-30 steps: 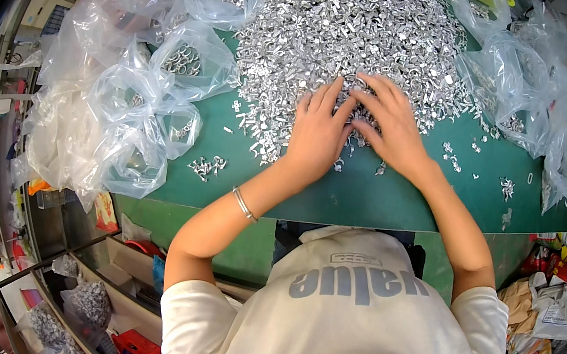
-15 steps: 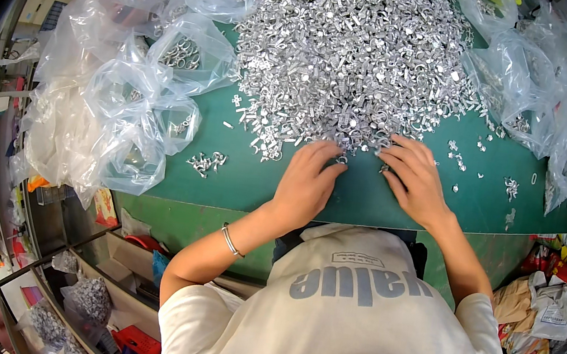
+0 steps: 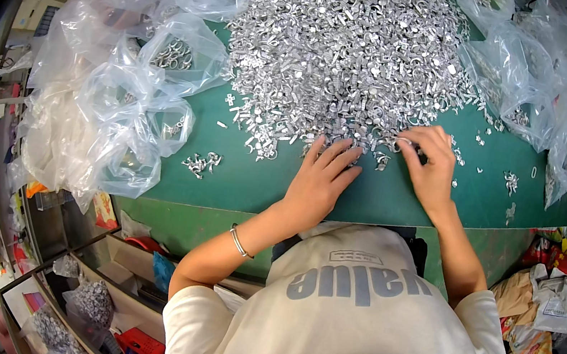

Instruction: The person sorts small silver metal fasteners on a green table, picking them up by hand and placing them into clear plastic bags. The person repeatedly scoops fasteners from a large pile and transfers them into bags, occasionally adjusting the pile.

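Note:
A large heap of small silver metal pieces (image 3: 343,62) covers the middle of the green table (image 3: 245,190). My left hand (image 3: 319,182) lies at the heap's near edge with its fingers spread, the tips touching loose pieces. Just to the right, my right hand (image 3: 431,167) is closed in a pinch, thumb against forefinger. A small silver metal piece (image 3: 400,143) shows at those fingertips, its exact shape too small to make out. Between the two hands lies a little cluster of pieces (image 3: 381,160).
Clear plastic bags holding sorted pieces line the left (image 3: 185,54) and right (image 3: 517,87) of the table. A small group of curved pieces (image 3: 202,163) lies at front left, another (image 3: 510,183) at right. Below left stand shelves with a red basket (image 3: 140,347).
My left hand has moved slightly right and spread its fingers over the heap's edge. My right hand has shifted right, away from the left, and closed into a pinch.

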Demonstrator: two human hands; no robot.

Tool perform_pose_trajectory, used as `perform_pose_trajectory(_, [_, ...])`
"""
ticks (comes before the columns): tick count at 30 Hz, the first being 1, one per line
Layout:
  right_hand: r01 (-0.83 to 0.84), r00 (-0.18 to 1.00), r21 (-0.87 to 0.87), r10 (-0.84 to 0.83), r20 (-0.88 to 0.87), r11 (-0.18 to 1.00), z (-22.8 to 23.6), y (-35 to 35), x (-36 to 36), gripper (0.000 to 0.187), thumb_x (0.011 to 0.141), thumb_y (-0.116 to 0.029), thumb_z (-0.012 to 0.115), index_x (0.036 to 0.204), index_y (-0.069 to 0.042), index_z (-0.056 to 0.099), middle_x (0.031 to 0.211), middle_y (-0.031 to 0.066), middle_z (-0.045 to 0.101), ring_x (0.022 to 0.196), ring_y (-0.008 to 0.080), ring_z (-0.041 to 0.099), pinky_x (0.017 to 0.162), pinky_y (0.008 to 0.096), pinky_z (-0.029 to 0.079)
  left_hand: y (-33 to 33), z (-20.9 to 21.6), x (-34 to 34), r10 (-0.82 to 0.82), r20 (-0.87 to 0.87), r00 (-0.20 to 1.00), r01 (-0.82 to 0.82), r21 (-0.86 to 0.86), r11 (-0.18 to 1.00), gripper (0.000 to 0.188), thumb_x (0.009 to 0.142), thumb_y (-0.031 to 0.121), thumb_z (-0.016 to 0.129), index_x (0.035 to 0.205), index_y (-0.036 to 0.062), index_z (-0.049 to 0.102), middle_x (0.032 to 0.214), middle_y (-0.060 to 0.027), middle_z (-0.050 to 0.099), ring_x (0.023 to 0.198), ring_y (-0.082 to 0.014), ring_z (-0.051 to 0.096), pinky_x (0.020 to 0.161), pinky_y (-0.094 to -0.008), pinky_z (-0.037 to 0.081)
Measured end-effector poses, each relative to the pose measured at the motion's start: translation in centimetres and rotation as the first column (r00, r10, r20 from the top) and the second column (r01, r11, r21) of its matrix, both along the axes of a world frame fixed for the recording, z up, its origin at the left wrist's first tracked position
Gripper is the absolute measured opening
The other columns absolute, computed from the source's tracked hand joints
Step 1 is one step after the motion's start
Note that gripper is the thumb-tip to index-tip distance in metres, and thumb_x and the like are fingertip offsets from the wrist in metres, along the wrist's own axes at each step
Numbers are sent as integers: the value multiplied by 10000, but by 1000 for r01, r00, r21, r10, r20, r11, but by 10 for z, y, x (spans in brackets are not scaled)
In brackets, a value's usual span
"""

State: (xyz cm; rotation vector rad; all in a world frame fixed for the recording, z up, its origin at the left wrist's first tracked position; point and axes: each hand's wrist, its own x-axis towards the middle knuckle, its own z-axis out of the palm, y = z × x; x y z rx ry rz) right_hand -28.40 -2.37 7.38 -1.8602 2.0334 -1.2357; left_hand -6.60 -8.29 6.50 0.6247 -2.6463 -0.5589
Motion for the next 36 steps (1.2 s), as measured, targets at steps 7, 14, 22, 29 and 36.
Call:
perform_pose_trajectory(7, [-154, 488, 263, -158, 859, 953, 11, 15, 6, 150, 869, -20, 661, 1011, 13, 695, 820, 17, 658, 764, 42, 572, 670, 191, 445, 1, 21, -8, 285, -190, 940, -235, 247, 940, 293, 782, -53, 628, 1054, 54, 643, 1214, -124, 561, 1126, -329, 521, 1010, -464, 377])
perform_pose_trajectory(14, [-231, 533, 65, 70, 844, 971, 8, 22, 22, 169, 834, 60, 653, 996, 33, 688, 1054, 102, 623, 840, 116, 581, 743, 232, 473, 17, 29, -35, 482, -223, 847, 111, 962, 249, 351, 862, -38, 650, 1200, -58, 560, 1030, -88, 633, 944, -133, 615, 833, -259, 511])
perform_pose_trajectory(22, [-215, 608, 8, 127, 784, 976, 22, 24, 25, 240, 817, 70, 644, 1055, 38, 646, 1012, 88, 610, 868, 136, 557, 786, 259, 455, 20, 31, -32, 534, -275, 799, 162, 955, 250, 348, 850, -93, 632, 1189, -78, 554, 1113, -146, 628, 1003, -182, 639, 890, -282, 521])
perform_pose_trajectory(29, [-216, 684, 58, 109, 721, 975, 31, 26, 25, 156, 813, 54, 656, 965, 25, 673, 950, 91, 624, 860, 155, 578, 778, 267, 460, 24, 28, -31, 571, -393, 721, 294, 919, 262, 349, 828, -127, 631, 1164, -64, 564, 1114, -116, 620, 1023, -175, 620, 925, -299, 505])
perform_pose_trajectory(36, [-209, 759, 35, 140, 636, 977, 30, 28, 27, 117, 794, 50, 670, 907, 19, 678, 898, 99, 647, 828, 182, 613, 738, 284, 475, 27, 29, -23, 566, -322, 759, 294, 945, 143, 306, 856, -104, 611, 1157, -62, 574, 1113, -110, 626, 1021, -172, 624, 905, -291, 515])
